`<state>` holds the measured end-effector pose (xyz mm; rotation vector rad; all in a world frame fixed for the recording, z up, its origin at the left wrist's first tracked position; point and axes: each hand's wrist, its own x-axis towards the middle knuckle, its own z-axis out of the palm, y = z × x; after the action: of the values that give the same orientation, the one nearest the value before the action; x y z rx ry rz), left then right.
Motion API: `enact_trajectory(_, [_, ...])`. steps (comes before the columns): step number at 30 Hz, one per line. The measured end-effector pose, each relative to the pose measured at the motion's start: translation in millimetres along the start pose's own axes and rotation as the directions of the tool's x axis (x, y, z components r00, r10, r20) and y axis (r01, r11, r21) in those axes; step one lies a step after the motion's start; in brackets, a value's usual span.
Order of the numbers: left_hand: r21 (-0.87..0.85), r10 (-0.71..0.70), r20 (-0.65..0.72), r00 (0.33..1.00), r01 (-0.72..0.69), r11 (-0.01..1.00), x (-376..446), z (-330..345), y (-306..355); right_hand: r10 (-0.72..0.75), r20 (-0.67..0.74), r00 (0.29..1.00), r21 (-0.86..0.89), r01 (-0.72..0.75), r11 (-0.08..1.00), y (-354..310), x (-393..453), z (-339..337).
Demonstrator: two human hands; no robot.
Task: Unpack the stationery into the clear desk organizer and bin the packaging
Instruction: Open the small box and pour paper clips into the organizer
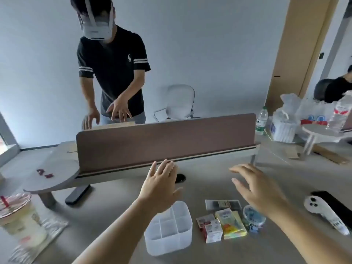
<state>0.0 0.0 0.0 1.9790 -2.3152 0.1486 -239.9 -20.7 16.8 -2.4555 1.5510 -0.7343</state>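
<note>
The clear desk organizer [168, 230] stands on the grey desk in front of me, its compartments holding nothing. To its right lies a cluster of packaged stationery: a small red-and-white box [212, 231], a yellow pack [231, 222], a flat grey pack [222, 204] and a round clear tub of blue clips [252, 218]. My left hand [161, 187] hovers above the organizer with fingers spread, holding nothing. My right hand [257, 186] hovers above the stationery, fingers straight, also holding nothing.
A brown divider panel [165, 140] runs across the desk's far side; another person stands behind it. A lidded drink cup [21, 220] sits at the left. A white controller [325, 214] and a black phone lie at the right. Bottles and bags stand far right.
</note>
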Motion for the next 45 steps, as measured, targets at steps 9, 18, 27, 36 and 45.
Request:
enact_trajectory(9, [0.001, -0.096, 0.15, 0.984, 0.097, 0.995, -26.4, 117.7, 19.9, 0.132, 0.455, 0.88, -0.139, -0.076, 0.987, 65.0, -17.5, 134.5])
enact_trajectory(18, [0.0, -0.206, 0.226, 0.952, 0.212, 0.977, -44.9, 164.3, 26.5, 0.022, 0.545, 0.838, -0.086, 0.03, 0.996, 86.4, -5.5, 188.9])
enact_trajectory(27, [-0.321, -0.163, 0.071, 0.984, 0.177, 0.93, -47.0, 150.0, 50.3, -0.193, 0.434, 0.88, 0.332, 0.043, 0.942, 66.5, -13.5, 154.9])
enact_trajectory(36, [-0.688, -0.333, 0.167, 0.928, 0.352, 0.634, -50.0, 140.4, 61.9, -0.278, 0.352, 0.894, 0.489, 0.077, 0.869, 44.0, -25.9, 147.1])
enact_trajectory(45, [-0.896, -0.338, 0.359, 0.87, 0.423, 0.138, -49.1, 138.4, 54.9, -0.33, 0.327, 0.885, 0.5, 0.134, 0.856, 35.8, -21.2, 149.1])
